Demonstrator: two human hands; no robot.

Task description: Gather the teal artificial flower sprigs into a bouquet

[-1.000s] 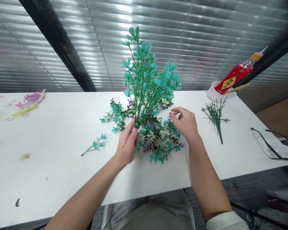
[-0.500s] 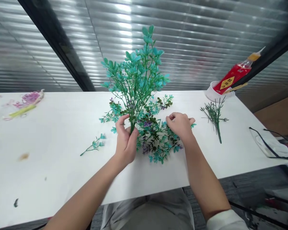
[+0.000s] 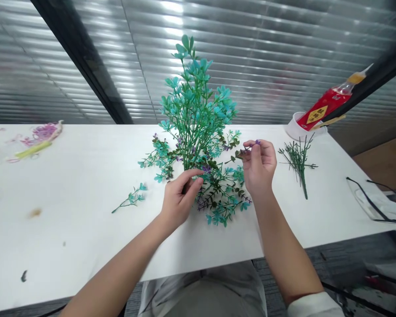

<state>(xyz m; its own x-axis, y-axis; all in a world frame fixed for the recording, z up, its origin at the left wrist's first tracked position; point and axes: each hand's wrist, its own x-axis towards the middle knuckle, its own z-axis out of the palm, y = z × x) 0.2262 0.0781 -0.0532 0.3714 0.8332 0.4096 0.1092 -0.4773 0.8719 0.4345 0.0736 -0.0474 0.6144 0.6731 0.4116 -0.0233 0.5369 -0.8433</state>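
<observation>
My left hand [image 3: 180, 196] is closed round the stem base of an upright bunch of teal-leaved artificial stems [image 3: 198, 110]. To its right, my right hand [image 3: 260, 167] pinches a small sprig with dark green leaves and a purple tip [image 3: 236, 156]. Beneath and around the bunch, loose teal, dark green and purple sprigs [image 3: 222, 215] lie on the white table [image 3: 86, 246]. One short teal sprig [image 3: 130, 200] rests by itself left of my left hand. A bare green stem cluster [image 3: 300, 165] lies to the right of my right hand.
A red-labelled bottle [image 3: 326, 105] leans in a white cup [image 3: 296, 127] at the back right. Glasses [image 3: 376, 211] lie near the right edge. Purple netting [image 3: 44, 132] and yellow-green strips [image 3: 33, 150] are at the far left. A slatted blind [image 3: 267, 53] stands behind the table.
My right hand has risen slightly rightward from the pile and now holds the sprig. My left hand has turned, and the bunch's top has tilted left.
</observation>
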